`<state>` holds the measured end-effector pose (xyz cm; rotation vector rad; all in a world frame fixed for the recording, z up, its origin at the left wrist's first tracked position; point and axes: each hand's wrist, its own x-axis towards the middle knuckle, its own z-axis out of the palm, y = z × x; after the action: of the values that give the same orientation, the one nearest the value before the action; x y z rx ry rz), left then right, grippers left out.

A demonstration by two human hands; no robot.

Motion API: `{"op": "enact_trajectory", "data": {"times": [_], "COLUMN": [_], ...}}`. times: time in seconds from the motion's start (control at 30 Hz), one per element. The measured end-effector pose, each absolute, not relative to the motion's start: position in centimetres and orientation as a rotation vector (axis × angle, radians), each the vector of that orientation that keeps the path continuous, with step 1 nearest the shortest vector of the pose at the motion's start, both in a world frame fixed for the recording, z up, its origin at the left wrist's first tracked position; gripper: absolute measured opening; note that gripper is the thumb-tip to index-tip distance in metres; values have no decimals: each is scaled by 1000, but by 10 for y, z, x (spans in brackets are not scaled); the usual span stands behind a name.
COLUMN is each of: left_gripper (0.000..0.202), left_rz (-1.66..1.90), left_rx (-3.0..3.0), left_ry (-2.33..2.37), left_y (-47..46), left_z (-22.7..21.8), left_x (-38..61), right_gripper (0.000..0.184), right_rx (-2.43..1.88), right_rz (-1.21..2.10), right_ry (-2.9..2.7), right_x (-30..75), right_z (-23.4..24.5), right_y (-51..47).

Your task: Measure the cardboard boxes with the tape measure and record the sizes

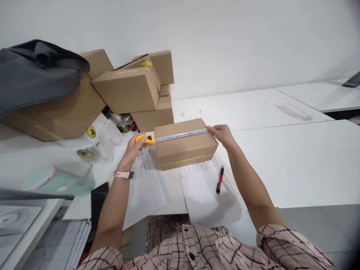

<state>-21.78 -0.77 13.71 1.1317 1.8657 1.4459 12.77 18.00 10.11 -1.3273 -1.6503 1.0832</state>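
A small brown cardboard box [184, 148] with yellow tape lies on the white table [295, 157] over printed sheets. My left hand [135, 147] is closed on a yellow tape measure case [145, 140] at the box's left end. The white tape blade [182, 135] runs across the box top. My right hand [222, 134] pinches the blade's end at the box's right top corner.
A pile of larger cardboard boxes [129, 90] stands behind, with a dark bag [36, 75] on the left one. White packages [98, 140] lie beside them. A red and black pen [219, 180] rests on a printed sheet [205, 191]. A mint-green roll [59, 182] lies at left.
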Motion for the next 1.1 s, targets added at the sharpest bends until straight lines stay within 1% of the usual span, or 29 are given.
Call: {"op": "enact_trajectory", "data": {"times": [0.2, 0.33, 0.43, 0.5, 0.57, 0.63, 0.77, 0.87, 1.1], "left_gripper": [65, 68, 77, 72, 62, 59, 57, 56, 59], "left_rz": [1448, 1358, 1179, 1047, 1058, 1123, 1272, 1335, 1337], "left_rx": [1150, 1163, 1046, 896, 750, 708, 726, 702, 640], "left_ry": [1876, 1815, 1559, 1246, 1059, 976, 968, 1010, 998], "left_y": [-27, -71, -102, -113, -112, -103, -72, -54, -58], "left_z": [154, 164, 150, 133, 118, 112, 124, 132, 123], "left_x": [-201, -160, -109, -71, -38, -16, -11, -22, -9], "right_gripper": [37, 30, 26, 23, 25, 30, 29, 33, 36], "right_rx": [-1496, -1365, -1163, -1016, -878, -822, -876, -945, -1058], "right_rz": [844, 801, 751, 745, 761, 772, 869, 873, 887], "right_ry": [-1891, -2017, -2102, -2249, -2441, -2561, -2485, -2443, -2382], "right_x": [130, 137, 127, 107, 81, 54, 17, 5, 5], "right_z": [120, 143, 158, 162, 164, 165, 162, 152, 126], "right_y": [178, 170, 166, 168, 174, 183, 208, 226, 248]}}
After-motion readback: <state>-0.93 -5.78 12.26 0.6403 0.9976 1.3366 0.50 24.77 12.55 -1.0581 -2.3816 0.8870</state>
